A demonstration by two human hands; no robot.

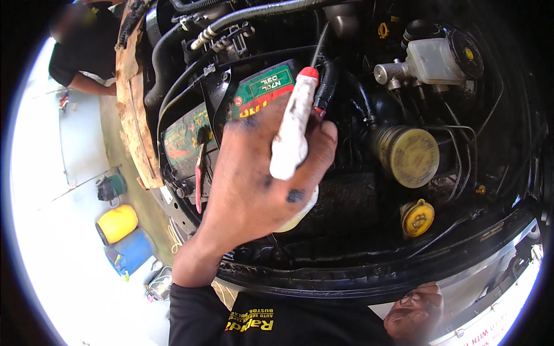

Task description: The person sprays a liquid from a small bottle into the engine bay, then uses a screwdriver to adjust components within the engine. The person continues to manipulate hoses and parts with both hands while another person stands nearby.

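My left hand (254,167), smudged with black, is closed around a white trigger spray bottle (291,135) over the engine bay. The sprayer's red tip points away from me, and a thin streak of liquid leaves it. Most of the bottle's body lies hidden under the hand. Just beyond the hand is a battery (262,86) with a green and red label. To its left, a pink-handled brush (199,181) with dark bristles leans by a second labelled box (187,141). Down at the lower right, my stained right hand (414,314) has its fingers curled; its grip is hidden.
Right of the bottle are a round yellowish cap (411,157), a yellow filler cap (418,218) and a translucent reservoir (433,60). Black hoses (277,12) cross the far side. Another person (86,49) stands at far left, beyond cardboard (133,104). Yellow (118,224) and blue drums (130,252) lie on the floor.
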